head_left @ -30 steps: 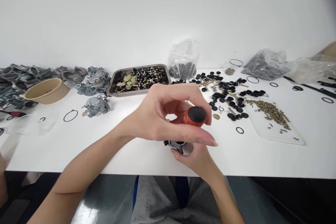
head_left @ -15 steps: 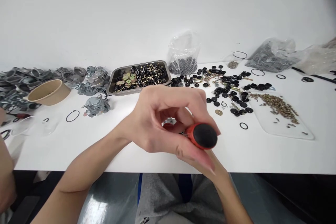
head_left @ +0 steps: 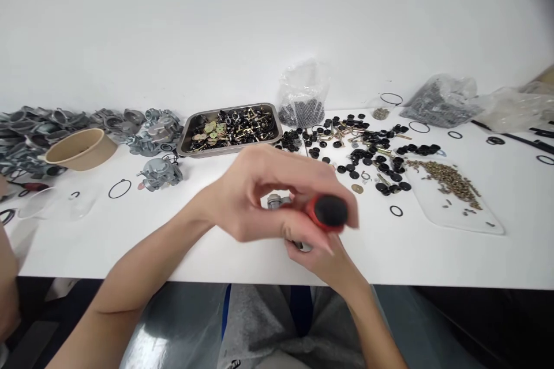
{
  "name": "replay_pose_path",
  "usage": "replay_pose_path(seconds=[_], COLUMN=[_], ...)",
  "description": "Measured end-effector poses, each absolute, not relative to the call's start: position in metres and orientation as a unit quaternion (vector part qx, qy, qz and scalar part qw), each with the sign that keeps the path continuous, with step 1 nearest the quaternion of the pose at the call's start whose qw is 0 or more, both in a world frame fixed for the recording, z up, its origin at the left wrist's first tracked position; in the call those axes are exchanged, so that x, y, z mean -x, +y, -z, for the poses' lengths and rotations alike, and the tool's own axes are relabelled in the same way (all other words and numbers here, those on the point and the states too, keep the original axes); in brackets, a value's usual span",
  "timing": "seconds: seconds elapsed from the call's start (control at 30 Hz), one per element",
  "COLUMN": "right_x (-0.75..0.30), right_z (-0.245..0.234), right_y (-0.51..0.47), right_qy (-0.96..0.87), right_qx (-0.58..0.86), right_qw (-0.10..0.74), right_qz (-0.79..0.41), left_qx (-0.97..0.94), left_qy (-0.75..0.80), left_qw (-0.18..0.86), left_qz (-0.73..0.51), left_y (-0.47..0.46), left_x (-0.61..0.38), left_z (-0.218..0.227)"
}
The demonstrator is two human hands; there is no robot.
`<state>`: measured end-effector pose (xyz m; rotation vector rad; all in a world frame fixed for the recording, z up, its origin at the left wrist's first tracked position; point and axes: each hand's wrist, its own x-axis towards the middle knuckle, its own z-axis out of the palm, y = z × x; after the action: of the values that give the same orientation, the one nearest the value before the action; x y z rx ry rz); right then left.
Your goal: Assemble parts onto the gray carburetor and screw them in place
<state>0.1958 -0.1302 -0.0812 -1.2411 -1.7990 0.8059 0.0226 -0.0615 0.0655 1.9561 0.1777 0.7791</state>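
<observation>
My left hand (head_left: 264, 196) is closed around a screwdriver with a red handle and black end cap (head_left: 329, 211), held over the table's front edge. Under it my right hand (head_left: 322, 256) grips a small grey metal part (head_left: 277, 202), mostly hidden by the left hand's fingers. The hands are slightly smeared by motion.
A metal tray (head_left: 187, 137) of small fittings stands behind the hands. Grey carburettor bodies (head_left: 159, 174) and a tan paper bowl (head_left: 80, 149) lie at left. Black caps (head_left: 367, 155), brass screws (head_left: 450, 176), O-rings and plastic bags (head_left: 303, 95) spread to the right. Someone's arm (head_left: 6, 294) shows at far left.
The screwdriver handle dipped toward me and came back up a little while my left fingers shifted round it. The view swayed slightly. The right hand stayed under the part.
</observation>
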Motion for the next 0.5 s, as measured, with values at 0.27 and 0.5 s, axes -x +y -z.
replay_pose_path(seconds=[0.27,0.5], right_x=[-0.17,-0.138], right_z=[0.083,0.083], right_y=[-0.148,-0.144], right_qy=[-0.662,-0.615], right_qx=[0.566,0.591], right_qw=[0.423,0.5], right_qz=[-0.25,-0.151], left_qx=[-0.619,-0.438], left_qy=[0.209,0.276], left_qw=[0.406,0.537], left_qz=[-0.639,-0.666], left_y=[-0.028,0.002], left_x=[0.018,0.043], left_z=[-0.053,0.023])
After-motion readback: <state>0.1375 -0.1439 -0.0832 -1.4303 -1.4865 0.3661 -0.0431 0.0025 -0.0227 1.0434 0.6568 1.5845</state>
